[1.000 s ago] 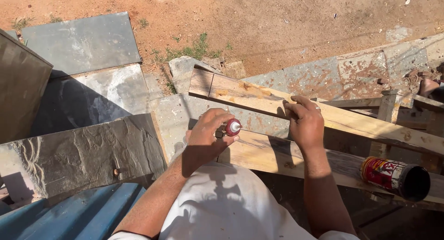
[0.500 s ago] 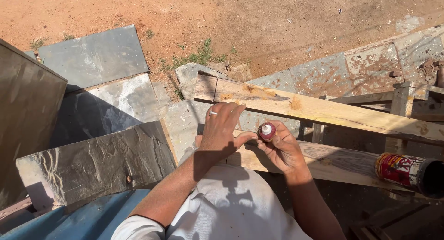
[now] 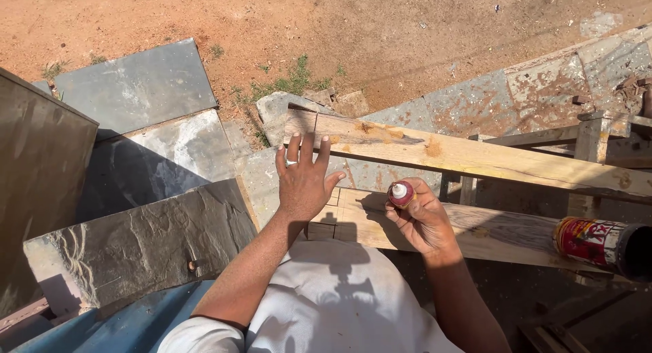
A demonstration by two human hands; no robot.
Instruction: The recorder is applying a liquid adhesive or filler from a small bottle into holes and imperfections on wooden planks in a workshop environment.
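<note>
My right hand (image 3: 422, 217) grips a small red bottle with a white nozzle (image 3: 399, 192), held just above a lower wooden plank (image 3: 506, 231). My left hand (image 3: 303, 178) is raised flat with fingers spread and a ring on one finger, holding nothing. It hovers at the near end of a long pale wooden plank (image 3: 475, 156) that runs off to the right. My white shirt fills the bottom of the view.
A red tin can (image 3: 596, 243) lies on its side on the lower plank at right. Grey stone slabs (image 3: 146, 244) lie to the left, a blue sheet (image 3: 115, 329) below them. Red dirt ground (image 3: 380, 33) and a wooden frame post (image 3: 589, 142) lie beyond.
The red bottle passed from my left hand to my right. My right hand left the upper plank and now holds the bottle lower; my left hand opened and lifted flat.
</note>
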